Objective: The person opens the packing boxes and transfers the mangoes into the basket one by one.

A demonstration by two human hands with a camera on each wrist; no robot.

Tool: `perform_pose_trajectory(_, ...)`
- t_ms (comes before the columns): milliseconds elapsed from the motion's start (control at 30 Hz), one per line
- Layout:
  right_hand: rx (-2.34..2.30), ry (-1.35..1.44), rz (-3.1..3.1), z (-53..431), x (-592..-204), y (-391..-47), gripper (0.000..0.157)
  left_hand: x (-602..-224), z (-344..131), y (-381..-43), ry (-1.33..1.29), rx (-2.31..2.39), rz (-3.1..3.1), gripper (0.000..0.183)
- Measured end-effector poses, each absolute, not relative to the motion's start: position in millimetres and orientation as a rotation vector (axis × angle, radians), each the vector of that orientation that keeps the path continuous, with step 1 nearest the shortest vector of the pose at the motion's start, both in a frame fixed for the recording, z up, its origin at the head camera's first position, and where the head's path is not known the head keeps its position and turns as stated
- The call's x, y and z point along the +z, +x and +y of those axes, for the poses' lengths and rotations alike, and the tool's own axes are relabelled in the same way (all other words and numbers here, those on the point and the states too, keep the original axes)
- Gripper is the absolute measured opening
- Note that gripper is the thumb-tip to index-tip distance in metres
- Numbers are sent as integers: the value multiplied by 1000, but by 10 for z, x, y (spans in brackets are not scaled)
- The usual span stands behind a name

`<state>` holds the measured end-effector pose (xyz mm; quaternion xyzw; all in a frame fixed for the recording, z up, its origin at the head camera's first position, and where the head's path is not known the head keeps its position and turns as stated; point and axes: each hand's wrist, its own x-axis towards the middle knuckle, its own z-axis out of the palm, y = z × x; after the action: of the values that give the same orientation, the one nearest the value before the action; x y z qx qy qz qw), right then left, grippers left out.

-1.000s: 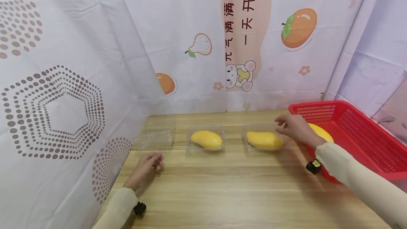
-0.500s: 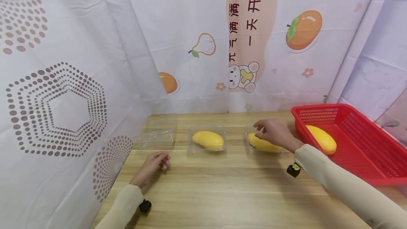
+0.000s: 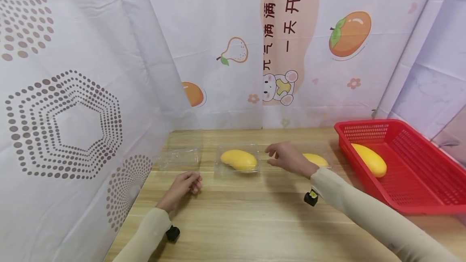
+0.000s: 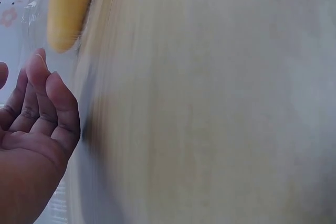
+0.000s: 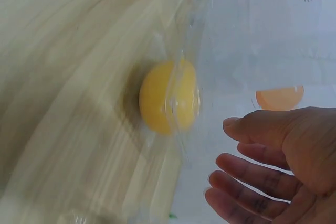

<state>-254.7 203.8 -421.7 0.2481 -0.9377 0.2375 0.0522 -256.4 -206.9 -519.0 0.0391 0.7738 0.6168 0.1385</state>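
My right hand point(image 3: 287, 157) hovers between two clear plastic boxes, its thumb and fingers apart and holding nothing. Left of it, the middle clear box point(image 3: 218, 169) holds a yellow mango point(image 3: 238, 160); in the right wrist view that mango point(image 5: 160, 98) lies just beyond my fingertips. Partly hidden behind the right hand and wrist, another mango point(image 3: 316, 159) sits in the right-hand clear box point(image 3: 329, 155). My left hand point(image 3: 181, 189), fingers loosely bent, holds nothing. It is low over the table in front of the left clear box point(image 3: 178, 159), in which no mango shows.
A red plastic basket point(image 3: 418, 173) stands at the right, with one mango point(image 3: 369, 161) against its left side. Patterned curtains point(image 3: 204, 19) rise behind and left of the wooden table point(image 3: 247, 221).
My right hand has moved left from beside the basket, passing over the right-hand box towards the middle one. The left hand has shifted slightly right.
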Motion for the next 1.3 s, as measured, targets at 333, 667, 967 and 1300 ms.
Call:
perform_pose_trajectory(333,747,864,-2839,1551,-4317,-2567,29,-5203,-2018,-2554,129,1790,2222,44)
perform_pose_trajectory(667,838,890,-2857,1227,-4406,-2551,26,-5220,-1940,-2580,176,1788,2199,39)
perform_pose_trajectory(967,870,919,-2865,986,-4431,-2575,25,-5225,-1919,-2579,194,1793,2190,39)
perform_pose_trajectory(1300,789,976,-2843,734,-4423,-2629,25,-5230,-1869,-2647,220,1823,2137,37)
